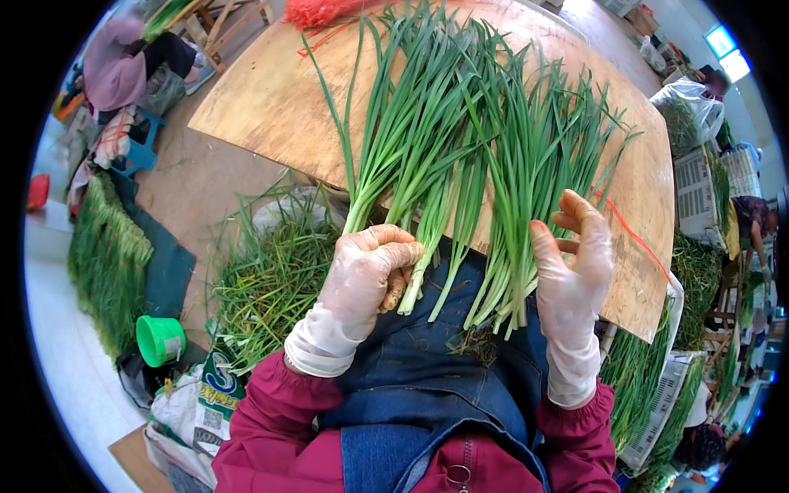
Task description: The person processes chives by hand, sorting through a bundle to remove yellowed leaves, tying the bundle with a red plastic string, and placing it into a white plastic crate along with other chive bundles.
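Observation:
Long garlic chives (431, 123) lie across a wooden board, leaf tips away from me and pale stalk ends overhanging the near edge above my lap. My left hand (368, 271), in a thin translucent glove, pinches some pale stalks (360, 212) at the left of the spread, with fingers curled and thumb pressed in. Other stalk ends emerge beside that thumb. On the right, my gloved right hand (573, 271) is raised beside a thicker bunch (515, 246). Its thumb and fingers are apart, and nothing shows between them.
Red twine (635, 234) lies on the wooden board (265, 92), with a red bundle (311, 12) at its far edge. Loose trimmings (277, 283) heap at left near a green bucket (160, 341). Crated chives (638, 370) stand right. A person (117, 74) sits far left.

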Action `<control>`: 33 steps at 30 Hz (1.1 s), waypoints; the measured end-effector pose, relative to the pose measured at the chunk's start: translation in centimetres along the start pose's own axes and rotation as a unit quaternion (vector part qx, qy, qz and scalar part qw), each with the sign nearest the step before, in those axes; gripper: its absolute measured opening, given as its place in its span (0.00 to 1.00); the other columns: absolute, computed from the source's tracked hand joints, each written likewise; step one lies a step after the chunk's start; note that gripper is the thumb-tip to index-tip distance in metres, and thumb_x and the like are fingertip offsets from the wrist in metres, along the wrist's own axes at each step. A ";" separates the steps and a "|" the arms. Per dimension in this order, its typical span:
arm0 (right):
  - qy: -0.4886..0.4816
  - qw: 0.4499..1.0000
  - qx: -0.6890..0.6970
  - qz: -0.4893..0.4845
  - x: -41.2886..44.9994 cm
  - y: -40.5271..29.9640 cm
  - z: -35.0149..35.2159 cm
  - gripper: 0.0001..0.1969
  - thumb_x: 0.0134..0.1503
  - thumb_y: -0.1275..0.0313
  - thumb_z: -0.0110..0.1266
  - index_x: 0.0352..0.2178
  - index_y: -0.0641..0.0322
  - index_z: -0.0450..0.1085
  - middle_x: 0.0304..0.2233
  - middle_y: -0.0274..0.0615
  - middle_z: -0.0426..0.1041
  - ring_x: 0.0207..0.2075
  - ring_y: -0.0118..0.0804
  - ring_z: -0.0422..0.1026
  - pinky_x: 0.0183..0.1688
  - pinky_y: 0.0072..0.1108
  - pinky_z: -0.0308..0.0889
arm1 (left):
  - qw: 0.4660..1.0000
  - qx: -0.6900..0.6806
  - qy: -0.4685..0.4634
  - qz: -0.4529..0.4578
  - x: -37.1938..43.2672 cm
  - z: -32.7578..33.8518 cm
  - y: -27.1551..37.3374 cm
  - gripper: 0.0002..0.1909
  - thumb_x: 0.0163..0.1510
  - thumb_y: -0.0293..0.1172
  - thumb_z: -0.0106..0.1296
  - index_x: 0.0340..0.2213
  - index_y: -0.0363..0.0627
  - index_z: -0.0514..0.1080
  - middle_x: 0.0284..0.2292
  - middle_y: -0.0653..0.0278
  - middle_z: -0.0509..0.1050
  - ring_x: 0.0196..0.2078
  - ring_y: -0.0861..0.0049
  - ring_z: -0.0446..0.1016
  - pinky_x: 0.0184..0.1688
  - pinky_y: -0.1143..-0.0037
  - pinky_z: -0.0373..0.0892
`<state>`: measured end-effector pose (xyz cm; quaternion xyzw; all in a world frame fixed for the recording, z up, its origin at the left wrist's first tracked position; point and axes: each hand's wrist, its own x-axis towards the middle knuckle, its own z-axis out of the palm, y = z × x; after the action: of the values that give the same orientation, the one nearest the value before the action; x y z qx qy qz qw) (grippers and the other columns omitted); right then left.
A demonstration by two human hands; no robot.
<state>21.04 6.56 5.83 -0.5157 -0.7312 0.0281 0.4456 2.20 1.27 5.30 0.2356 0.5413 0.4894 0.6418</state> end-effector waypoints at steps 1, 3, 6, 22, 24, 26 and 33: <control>0.016 0.998 -0.035 -0.045 0.5 -0.9 -0.5 0.12 0.46 0.75 0.54 0.33 0.68 0.64 0.19 0.37 0.68 0.17 0.25 0.66 0.17 0.15 0.61 | 1.000 -0.001 0.001 0.000 -0.1 -0.3 0.0 0.07 0.45 0.27 0.46 0.20 0.36 0.68 0.12 0.64 0.67 0.07 0.87 0.57 0.08 0.86 0.51; -0.167 0.923 0.270 0.218 0.2 -4.3 -0.6 0.10 0.46 0.73 0.54 0.29 0.70 0.66 0.17 0.38 0.68 0.16 0.25 0.66 0.17 0.15 0.61 | 1.000 -0.006 0.000 0.005 -0.3 -1.1 0.0 0.07 0.45 0.27 0.46 0.20 0.36 0.68 0.12 0.64 0.67 0.07 0.87 0.57 0.08 0.87 0.50; -0.336 0.811 0.281 0.388 -0.1 -6.5 1.4 0.11 0.49 0.68 0.51 0.25 0.69 0.67 0.15 0.36 0.68 0.14 0.21 0.64 0.16 0.13 0.59 | 1.000 0.006 0.008 0.000 -0.4 -0.8 0.6 0.06 0.44 0.27 0.46 0.20 0.37 0.68 0.12 0.67 0.66 0.08 0.89 0.56 0.09 0.87 0.50; -0.234 0.640 0.489 0.545 -3.5 -6.2 4.2 0.07 0.51 0.73 0.47 0.27 0.68 0.67 0.19 0.39 0.69 0.14 0.21 0.63 0.14 0.10 0.56 | 0.995 0.086 0.021 -0.038 0.0 -2.4 1.0 0.05 0.42 0.27 0.47 0.19 0.39 0.68 0.12 0.69 0.64 0.09 0.90 0.56 0.10 0.88 0.50; -0.235 0.646 0.487 0.539 -3.7 -6.2 3.9 0.07 0.51 0.73 0.47 0.27 0.69 0.67 0.20 0.40 0.69 0.15 0.22 0.64 0.14 0.10 0.58 | 0.991 0.130 0.022 -0.029 0.0 -2.5 1.1 0.05 0.43 0.28 0.47 0.20 0.39 0.68 0.12 0.69 0.64 0.09 0.90 0.56 0.10 0.88 0.50; -0.256 0.665 0.482 0.510 -3.9 -6.0 3.2 0.07 0.51 0.73 0.47 0.27 0.68 0.67 0.19 0.39 0.69 0.14 0.21 0.64 0.14 0.10 0.57 | 0.989 0.144 0.034 -0.022 0.1 -2.7 1.1 0.05 0.44 0.28 0.47 0.20 0.40 0.68 0.11 0.69 0.64 0.09 0.90 0.57 0.10 0.88 0.51; -0.258 0.708 0.437 0.491 -2.5 -5.4 0.3 0.08 0.50 0.72 0.47 0.25 0.69 0.67 0.17 0.38 0.69 0.13 0.19 0.62 0.13 0.09 0.55 | 0.987 0.159 0.026 -0.019 -0.3 -3.1 1.7 0.06 0.46 0.28 0.45 0.23 0.38 0.67 0.14 0.67 0.67 0.09 0.90 0.56 0.11 0.87 0.51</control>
<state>17.09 2.26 6.79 -0.5218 -0.3674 0.6915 0.3384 -1.24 0.97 5.91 0.3117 0.6328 0.3911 0.5911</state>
